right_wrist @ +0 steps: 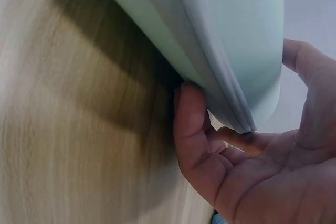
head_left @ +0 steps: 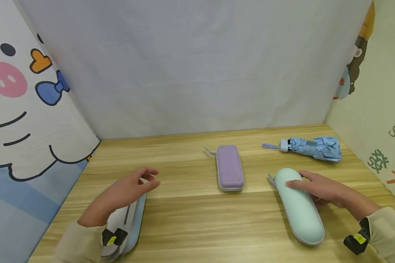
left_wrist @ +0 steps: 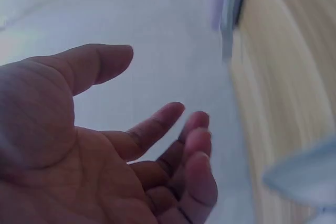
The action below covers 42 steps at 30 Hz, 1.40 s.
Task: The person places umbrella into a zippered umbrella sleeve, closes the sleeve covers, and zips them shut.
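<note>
1. A right hand [head_left: 326, 188] grips the far end of a mint-green case [head_left: 303, 212] on the right side of a wooden table [head_left: 191, 226], thumb on top, fingers curled beneath.
2. The left hand [head_left: 128, 190], fingers loosely bent and pinching nothing, hovers over a blue-and-white item [head_left: 133, 221] at left.
3. The step in hand appears to be securing the mint-green case; the next move likely calls for a firm hold at that end, since the near end has no support from the fingers.
4. The left forearm and sleeve hide much of the blue-and-white item, leaving its identity unclear.
5. Whether the mint-green case rests fully on the table cannot be told; the left wrist view blurs its background.
</note>
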Each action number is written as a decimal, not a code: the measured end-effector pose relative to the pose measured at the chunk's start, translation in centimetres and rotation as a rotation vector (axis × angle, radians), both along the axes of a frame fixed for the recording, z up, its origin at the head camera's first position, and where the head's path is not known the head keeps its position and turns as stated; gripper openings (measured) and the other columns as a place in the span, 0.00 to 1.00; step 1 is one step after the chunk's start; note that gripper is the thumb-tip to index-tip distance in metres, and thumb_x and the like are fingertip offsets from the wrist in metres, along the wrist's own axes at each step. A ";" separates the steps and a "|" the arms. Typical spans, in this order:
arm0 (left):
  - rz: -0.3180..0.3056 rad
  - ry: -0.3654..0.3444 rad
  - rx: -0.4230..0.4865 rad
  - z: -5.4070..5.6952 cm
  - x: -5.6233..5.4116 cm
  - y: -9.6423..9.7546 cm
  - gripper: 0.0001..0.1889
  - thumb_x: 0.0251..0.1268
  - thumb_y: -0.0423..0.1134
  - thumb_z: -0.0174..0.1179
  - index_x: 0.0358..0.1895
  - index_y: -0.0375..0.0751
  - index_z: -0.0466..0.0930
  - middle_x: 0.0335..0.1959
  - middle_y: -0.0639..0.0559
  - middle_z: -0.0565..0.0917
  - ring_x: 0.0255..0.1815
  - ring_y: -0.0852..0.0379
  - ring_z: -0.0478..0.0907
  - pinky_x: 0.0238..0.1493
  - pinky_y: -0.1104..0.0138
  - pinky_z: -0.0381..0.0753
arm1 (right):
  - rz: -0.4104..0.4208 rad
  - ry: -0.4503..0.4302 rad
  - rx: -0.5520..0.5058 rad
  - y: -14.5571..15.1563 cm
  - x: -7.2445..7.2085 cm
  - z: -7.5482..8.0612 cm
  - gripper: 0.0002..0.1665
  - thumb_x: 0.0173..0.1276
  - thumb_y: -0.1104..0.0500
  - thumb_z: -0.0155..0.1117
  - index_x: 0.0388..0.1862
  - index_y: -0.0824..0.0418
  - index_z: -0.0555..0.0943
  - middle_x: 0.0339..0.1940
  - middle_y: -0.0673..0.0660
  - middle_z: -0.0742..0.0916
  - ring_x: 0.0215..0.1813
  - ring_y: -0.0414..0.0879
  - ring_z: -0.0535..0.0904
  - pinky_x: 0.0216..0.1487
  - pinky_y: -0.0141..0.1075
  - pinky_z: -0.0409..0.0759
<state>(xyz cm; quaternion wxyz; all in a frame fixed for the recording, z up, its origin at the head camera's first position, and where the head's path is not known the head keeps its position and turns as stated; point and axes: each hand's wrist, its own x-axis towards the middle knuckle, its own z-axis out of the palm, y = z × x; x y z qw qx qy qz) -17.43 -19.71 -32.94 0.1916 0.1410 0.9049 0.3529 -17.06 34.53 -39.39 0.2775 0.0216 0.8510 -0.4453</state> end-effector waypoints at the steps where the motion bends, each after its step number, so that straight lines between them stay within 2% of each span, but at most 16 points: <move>1: 0.019 0.025 -0.039 0.0 -0.3 -1.0 0.33 0.80 0.57 0.54 0.74 0.36 0.66 0.65 0.37 0.74 0.62 0.37 0.74 0.53 0.47 0.79 | 0.003 0.000 0.000 0.0 0.0 0.0 0.56 0.78 0.37 0.54 0.83 0.70 0.41 0.60 0.73 0.76 0.54 0.63 0.81 0.43 0.54 0.84; 4: 0.082 0.095 -0.142 -0.3 -1.1 -3.9 0.35 0.80 0.55 0.55 0.74 0.29 0.63 0.67 0.27 0.70 0.64 0.29 0.71 0.52 0.45 0.79 | 0.009 -0.003 -0.001 0.0 -0.1 0.1 0.56 0.78 0.38 0.55 0.82 0.72 0.42 0.60 0.73 0.77 0.54 0.63 0.81 0.43 0.54 0.84; 7: 0.144 0.113 -0.235 -0.8 -1.8 -6.1 0.37 0.80 0.52 0.55 0.74 0.22 0.60 0.68 0.19 0.66 0.65 0.24 0.68 0.53 0.42 0.77 | 0.012 -0.005 0.000 0.1 -0.2 0.2 0.54 0.78 0.38 0.55 0.81 0.72 0.44 0.58 0.71 0.78 0.52 0.62 0.82 0.42 0.52 0.84; 9: 0.161 0.074 -0.274 -1.3 -2.1 -7.1 0.40 0.80 0.53 0.54 0.74 0.18 0.55 0.69 0.16 0.62 0.66 0.21 0.66 0.55 0.39 0.76 | 0.015 -0.003 0.006 0.2 -0.2 0.3 0.54 0.79 0.38 0.55 0.81 0.73 0.46 0.57 0.71 0.79 0.51 0.61 0.83 0.40 0.52 0.85; 14: 0.150 -0.041 -0.288 -2.6 -2.6 -8.3 0.44 0.80 0.55 0.53 0.75 0.16 0.49 0.73 0.15 0.55 0.69 0.19 0.61 0.59 0.36 0.72 | 0.024 0.020 0.077 0.7 -0.7 1.1 0.55 0.79 0.35 0.53 0.79 0.76 0.47 0.54 0.70 0.82 0.45 0.56 0.85 0.38 0.49 0.85; 17: 0.158 -0.052 -0.295 -3.4 -2.6 -8.3 0.44 0.79 0.55 0.54 0.75 0.17 0.51 0.74 0.16 0.55 0.70 0.19 0.60 0.58 0.37 0.73 | 0.035 0.041 0.131 1.3 -1.1 1.7 0.56 0.79 0.34 0.52 0.78 0.78 0.46 0.53 0.72 0.82 0.45 0.54 0.84 0.39 0.48 0.85; 21: 0.160 -0.059 -0.293 -4.0 -2.8 -8.0 0.39 0.80 0.49 0.54 0.75 0.18 0.53 0.73 0.16 0.57 0.68 0.20 0.63 0.54 0.39 0.76 | 0.040 0.104 0.190 2.3 -1.9 2.5 0.54 0.80 0.35 0.52 0.77 0.79 0.49 0.55 0.76 0.80 0.47 0.56 0.83 0.40 0.47 0.85; 24: 0.147 -0.070 -0.276 -4.1 -2.8 -7.5 0.35 0.79 0.43 0.53 0.75 0.19 0.54 0.71 0.17 0.61 0.65 0.23 0.68 0.50 0.44 0.79 | 0.048 0.240 0.273 3.0 -2.8 2.9 0.48 0.81 0.38 0.52 0.72 0.81 0.58 0.52 0.77 0.81 0.44 0.58 0.83 0.36 0.48 0.84; 27: 0.118 -0.068 -0.250 -4.2 -2.8 -7.0 0.31 0.78 0.37 0.50 0.74 0.19 0.56 0.67 0.17 0.66 0.61 0.27 0.73 0.46 0.48 0.80 | 0.029 0.441 0.439 3.6 -3.8 3.3 0.39 0.81 0.41 0.54 0.62 0.79 0.70 0.48 0.75 0.83 0.41 0.62 0.82 0.35 0.52 0.82; 30: 0.091 -0.064 -0.232 -4.4 -2.7 -6.4 0.28 0.76 0.34 0.48 0.73 0.20 0.59 0.65 0.18 0.69 0.58 0.30 0.76 0.45 0.50 0.80 | -0.020 0.606 0.611 4.2 -4.7 3.5 0.32 0.79 0.45 0.57 0.57 0.77 0.74 0.50 0.77 0.79 0.46 0.70 0.78 0.41 0.60 0.78; 32: 0.082 -0.069 -0.221 -4.4 -2.7 -6.1 0.27 0.76 0.33 0.48 0.72 0.20 0.61 0.64 0.19 0.71 0.56 0.33 0.77 0.44 0.50 0.81 | -0.038 0.662 0.680 4.6 -5.3 3.3 0.31 0.76 0.49 0.58 0.61 0.76 0.72 0.55 0.80 0.74 0.52 0.77 0.72 0.46 0.67 0.73; 35: 0.070 -0.088 -0.202 -4.4 -2.6 -5.6 0.26 0.77 0.33 0.48 0.73 0.22 0.61 0.64 0.20 0.72 0.55 0.35 0.78 0.44 0.50 0.82 | 0.001 0.690 0.779 5.3 -6.0 2.7 0.35 0.73 0.53 0.62 0.69 0.75 0.66 0.65 0.81 0.66 0.61 0.84 0.61 0.54 0.75 0.64; 38: 0.044 -0.092 -0.187 -4.4 -2.5 -5.2 0.26 0.78 0.32 0.47 0.74 0.24 0.61 0.66 0.20 0.70 0.57 0.35 0.76 0.46 0.50 0.81 | 0.081 0.655 0.849 6.0 -6.6 2.0 0.42 0.71 0.54 0.65 0.75 0.73 0.61 0.73 0.79 0.62 0.68 0.85 0.53 0.60 0.78 0.57; 42: 0.005 -0.093 -0.158 -4.4 -2.4 -4.5 0.27 0.78 0.31 0.46 0.76 0.28 0.61 0.70 0.22 0.67 0.56 0.38 0.75 0.44 0.53 0.78 | 0.173 0.611 0.884 6.6 -6.9 1.6 0.46 0.68 0.55 0.70 0.76 0.74 0.60 0.75 0.79 0.63 0.72 0.83 0.53 0.63 0.77 0.55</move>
